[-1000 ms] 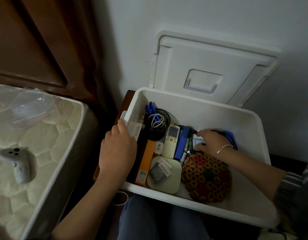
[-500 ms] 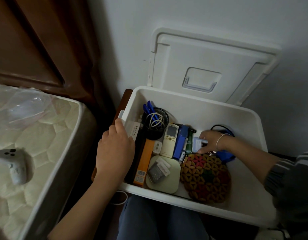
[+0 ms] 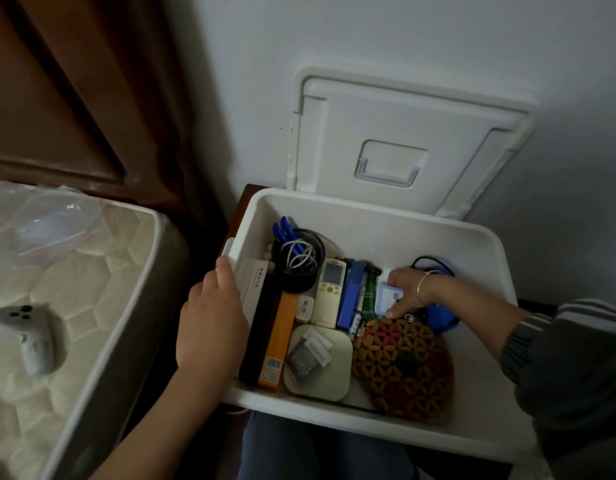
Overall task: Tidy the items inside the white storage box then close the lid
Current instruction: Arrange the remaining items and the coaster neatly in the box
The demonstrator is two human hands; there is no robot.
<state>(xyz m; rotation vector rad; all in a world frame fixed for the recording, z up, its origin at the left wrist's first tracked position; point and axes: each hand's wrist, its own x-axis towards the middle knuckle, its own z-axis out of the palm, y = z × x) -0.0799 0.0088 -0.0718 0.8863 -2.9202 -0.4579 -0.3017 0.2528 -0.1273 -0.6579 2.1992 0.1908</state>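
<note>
Looking down into an open white storage box (image 3: 386, 233), its lid (image 3: 403, 133) upright against the wall, beyond the fingers of both hands.

Left hand (image 3: 213, 317) gripping the box's left rim, fingers curled over the edge, their tips hidden inside. Right hand (image 3: 405, 289), thin bracelet (image 3: 421, 289) at the wrist, reaching in from the right and pinching a small light-blue packet (image 3: 386, 297) between fingers above and thumb below.

Just left of those fingers, side by side: a green tube (image 3: 369, 296), a blue bar-shaped item (image 3: 350, 296), a white remote control (image 3: 331, 289). Farther left, toward the left hand's fingers: a black mesh cup (image 3: 299, 282) holding blue pens and a coiled white cable, an orange carton (image 3: 282, 341), a long black case (image 3: 261, 327), and a white carton (image 3: 256, 282) right beside the left fingertips.

Just below the right thumb, a round woven mat (image 3: 403, 368) in red, green and yellow. Left of the mat, a pale square dish (image 3: 334, 375) with small packets on it. Under the right wrist, a blue object (image 3: 441, 320) with a black cord, mostly hidden.

Well left of the left hand, outside the box, a grey game controller (image 3: 33, 334) on a quilted mattress (image 3: 92, 271).
</note>
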